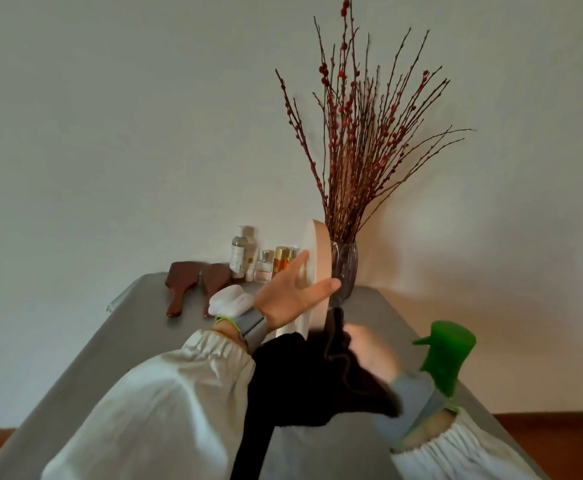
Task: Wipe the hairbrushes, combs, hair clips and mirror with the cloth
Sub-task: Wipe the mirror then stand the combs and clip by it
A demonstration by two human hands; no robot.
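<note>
A round mirror (321,258) with a tan wooden rim stands on edge in the middle of the grey table (86,358). My left hand (290,292) grips its rim, thumb on the face and fingers around the back. My right hand (369,351) clutches a dark cloth (304,382) against the mirror's lower edge; the cloth hangs down over my left sleeve. Two dark wooden hairbrushes (193,285) lie at the far left of the table. No combs or hair clips show.
A glass vase (345,268) of red-budded twigs stands right behind the mirror. Several cosmetic bottles (259,261) line the wall. A white rolled cloth (231,299) lies near the brushes. A green spray bottle (446,358) stands at the right beside my right wrist.
</note>
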